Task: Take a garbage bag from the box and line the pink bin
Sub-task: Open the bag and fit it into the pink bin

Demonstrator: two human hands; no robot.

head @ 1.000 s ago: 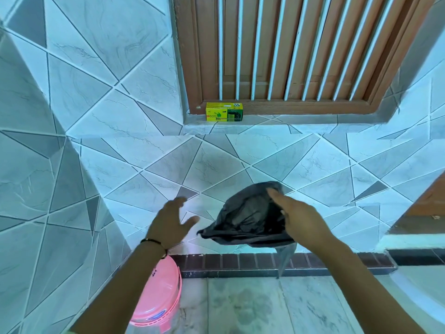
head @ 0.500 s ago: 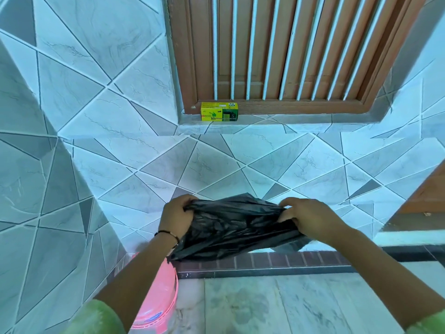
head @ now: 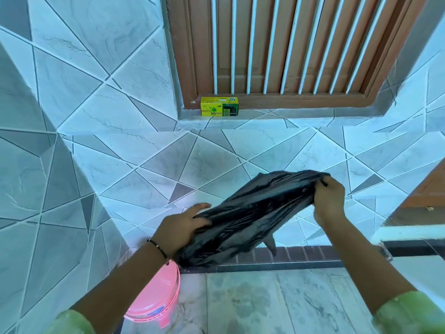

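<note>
A: Bag?
B: Garbage bag (head: 252,213) mid-frame, in the air. Right hand (head: 330,198) fingers curl round the bunched top; left hand (head: 183,230) clamps the lower end.
A: Handling?
B: Likely light, limp, slippery. Grip the mouth hem. Pink bin (head: 161,300) lower left, inside hidden. Box (head: 219,106) upper centre, contents unseen.

Box (head: 219,106) on ledge (head: 289,114), pink bin (head: 159,300) on floor (head: 277,302)

Garbage bag (head: 252,213) between hands, bin (head: 159,297) below left, box (head: 219,106) on sill (head: 289,114)
</note>
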